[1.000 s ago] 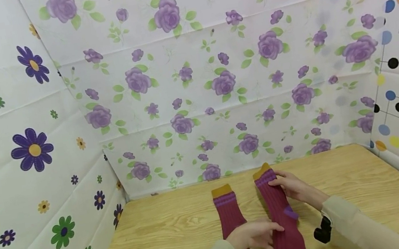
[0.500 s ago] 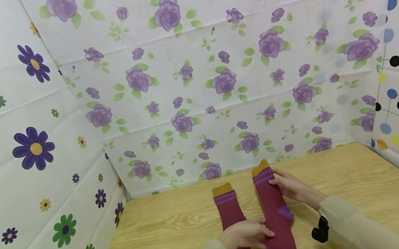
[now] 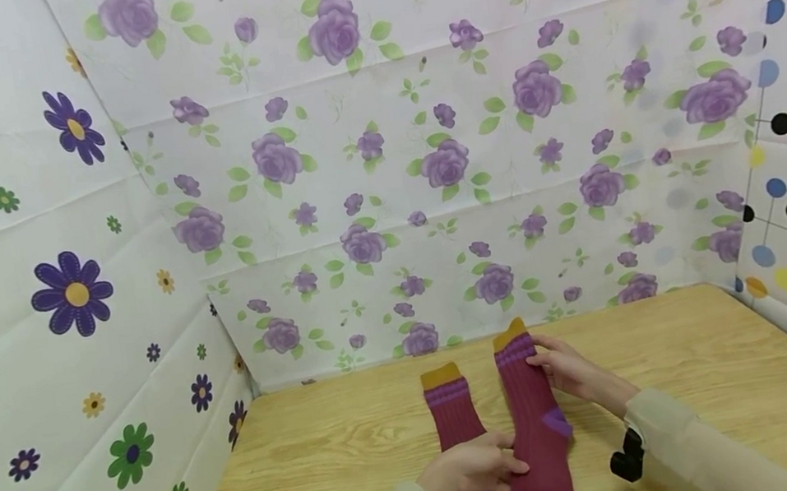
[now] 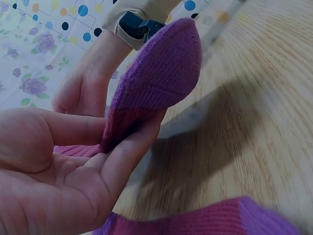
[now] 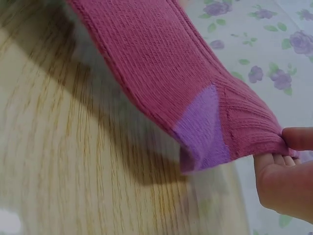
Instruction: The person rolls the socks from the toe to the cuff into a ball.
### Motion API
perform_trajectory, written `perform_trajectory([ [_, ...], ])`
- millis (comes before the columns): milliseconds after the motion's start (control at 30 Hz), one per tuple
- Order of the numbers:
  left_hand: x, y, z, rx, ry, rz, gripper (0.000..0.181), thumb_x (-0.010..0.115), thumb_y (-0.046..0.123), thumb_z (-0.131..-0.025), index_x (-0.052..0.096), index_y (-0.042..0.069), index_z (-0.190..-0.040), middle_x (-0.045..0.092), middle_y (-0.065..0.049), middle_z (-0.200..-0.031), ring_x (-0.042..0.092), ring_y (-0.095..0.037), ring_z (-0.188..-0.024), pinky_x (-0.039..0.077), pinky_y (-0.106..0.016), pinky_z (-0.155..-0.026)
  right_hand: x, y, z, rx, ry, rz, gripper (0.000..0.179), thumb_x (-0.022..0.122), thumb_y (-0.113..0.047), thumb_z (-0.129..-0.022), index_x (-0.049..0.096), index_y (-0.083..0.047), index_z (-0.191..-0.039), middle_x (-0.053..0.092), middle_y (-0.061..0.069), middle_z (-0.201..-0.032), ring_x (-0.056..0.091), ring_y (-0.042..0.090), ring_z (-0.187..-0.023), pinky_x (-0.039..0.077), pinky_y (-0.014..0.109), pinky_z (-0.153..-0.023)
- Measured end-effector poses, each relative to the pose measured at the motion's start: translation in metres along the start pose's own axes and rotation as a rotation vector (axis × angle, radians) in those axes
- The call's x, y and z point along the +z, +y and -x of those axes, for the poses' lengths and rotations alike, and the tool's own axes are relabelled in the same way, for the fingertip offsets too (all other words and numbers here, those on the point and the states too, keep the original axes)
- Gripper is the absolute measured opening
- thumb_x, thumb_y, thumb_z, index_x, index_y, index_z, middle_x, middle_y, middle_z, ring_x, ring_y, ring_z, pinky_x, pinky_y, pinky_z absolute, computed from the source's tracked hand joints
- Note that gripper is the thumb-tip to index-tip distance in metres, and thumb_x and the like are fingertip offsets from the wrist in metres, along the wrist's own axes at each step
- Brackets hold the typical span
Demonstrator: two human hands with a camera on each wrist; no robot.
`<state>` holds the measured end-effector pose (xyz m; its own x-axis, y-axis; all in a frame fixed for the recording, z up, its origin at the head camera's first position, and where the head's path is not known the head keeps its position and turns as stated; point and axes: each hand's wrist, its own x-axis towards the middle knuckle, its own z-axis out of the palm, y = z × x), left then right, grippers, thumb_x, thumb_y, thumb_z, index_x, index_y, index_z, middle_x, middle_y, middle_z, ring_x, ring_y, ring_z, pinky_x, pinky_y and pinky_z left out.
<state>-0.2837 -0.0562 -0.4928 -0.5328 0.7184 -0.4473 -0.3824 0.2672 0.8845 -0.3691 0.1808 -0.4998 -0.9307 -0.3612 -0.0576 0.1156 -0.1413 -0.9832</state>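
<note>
Two maroon socks. Held sock (image 3: 534,418) raised over the wood table (image 3: 331,453), mustard cuff (image 3: 511,334) farthest from the person. Left hand (image 3: 472,467): thumb and fingers pinch its foot, just short of the purple toe (image 4: 166,68). Right hand (image 3: 576,372): thumb and fingers grip its leg, between cuff and purple heel (image 5: 205,132). Other sock (image 3: 455,418) lies alongside on the table, partly hidden by the left hand.

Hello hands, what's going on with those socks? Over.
Left hand pinching one sock by its foot. Right hand gripping near its cuff. Other sock on table, partly hidden by left hand.
</note>
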Motion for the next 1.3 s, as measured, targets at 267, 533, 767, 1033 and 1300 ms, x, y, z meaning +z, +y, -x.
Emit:
perform_trajectory([
  [267,-0.008,-0.001,0.010,-0.030,-0.012,0.013,0.053,0.048,0.001,-0.098,0.034,0.005,-0.148,0.057,-0.008,-0.133,0.058,-0.020,-0.118,0.040,-0.047,-0.107,0.007,-0.001,0.000,0.010,-0.023,0.011,0.057,0.046,-0.008,-0.100,0.018,0.005,-0.148,0.068,-0.002,-0.098,0.067,0.010,-0.089,0.054,0.029,-0.076],
  [533,-0.013,-0.002,0.020,-0.017,0.003,-0.008,0.037,0.050,0.003,-0.098,0.048,0.000,-0.134,0.063,0.002,-0.105,0.064,-0.008,-0.093,0.050,-0.037,-0.092,0.014,0.002,-0.007,0.002,-0.014,0.012,0.060,0.047,-0.007,-0.099,0.016,0.007,-0.149,0.067,-0.003,-0.099,0.066,0.010,-0.090,0.053,0.028,-0.077],
  [767,-0.019,-0.005,0.030,-0.001,-0.013,-0.019,0.029,0.049,0.005,-0.098,0.054,0.003,-0.127,0.064,0.006,-0.093,0.062,-0.003,-0.080,0.051,-0.021,-0.067,0.022,0.004,-0.010,0.001,-0.010,-0.014,0.060,0.046,-0.002,-0.097,0.016,0.009,-0.148,0.066,-0.003,-0.098,0.065,0.009,-0.089,0.053,0.027,-0.077],
  [1033,-0.026,-0.006,0.043,0.013,-0.058,-0.038,0.033,0.048,0.005,-0.099,0.054,0.003,-0.131,0.066,0.008,-0.092,0.064,-0.002,-0.076,0.050,-0.018,-0.058,0.032,0.005,-0.012,-0.015,-0.050,-0.004,0.063,0.048,-0.003,-0.096,0.015,0.009,-0.147,0.065,-0.001,-0.101,0.064,0.012,-0.091,0.053,0.029,-0.078],
  [1300,-0.033,-0.006,0.052,-0.019,-0.071,-0.065,0.037,0.049,0.011,-0.100,0.050,0.002,-0.135,0.067,0.007,-0.094,0.065,-0.001,-0.075,0.052,-0.019,-0.061,0.043,0.008,-0.018,-0.030,-0.067,-0.002,0.058,0.047,-0.001,-0.096,0.019,0.008,-0.146,0.064,0.000,-0.103,0.063,0.012,-0.092,0.051,0.029,-0.080],
])
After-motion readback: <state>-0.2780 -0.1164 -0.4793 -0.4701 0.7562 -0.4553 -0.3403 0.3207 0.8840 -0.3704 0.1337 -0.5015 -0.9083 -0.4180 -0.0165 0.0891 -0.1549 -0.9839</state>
